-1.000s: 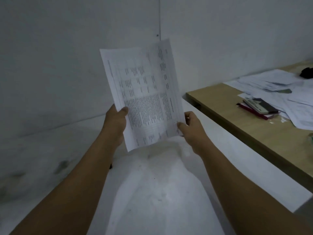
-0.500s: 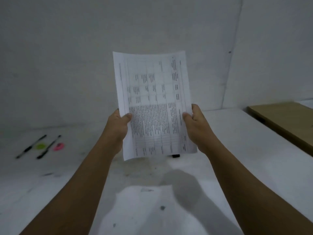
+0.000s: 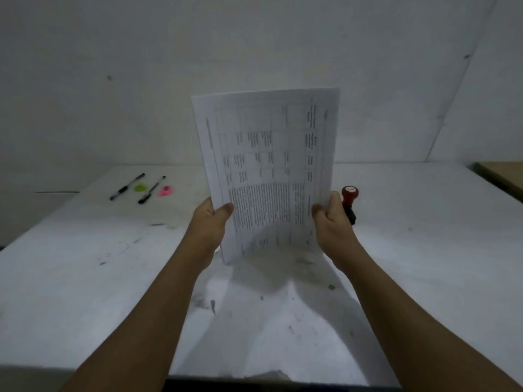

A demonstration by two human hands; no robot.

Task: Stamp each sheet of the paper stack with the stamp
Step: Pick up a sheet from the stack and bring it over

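Left hand [image 3: 210, 222] and right hand [image 3: 332, 219] each grip a side edge of the upright paper stack [image 3: 268, 171]; stamp [image 3: 348, 202] lies on the desk [image 3: 424, 250] behind.

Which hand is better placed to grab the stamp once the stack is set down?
Right. The stamp lies on the table just beyond the right hand; the left hand grips the paper stack's opposite edge, farther away.

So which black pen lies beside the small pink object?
The right-hand black pen, between small green object and small pink object; the other pen lies left of both.
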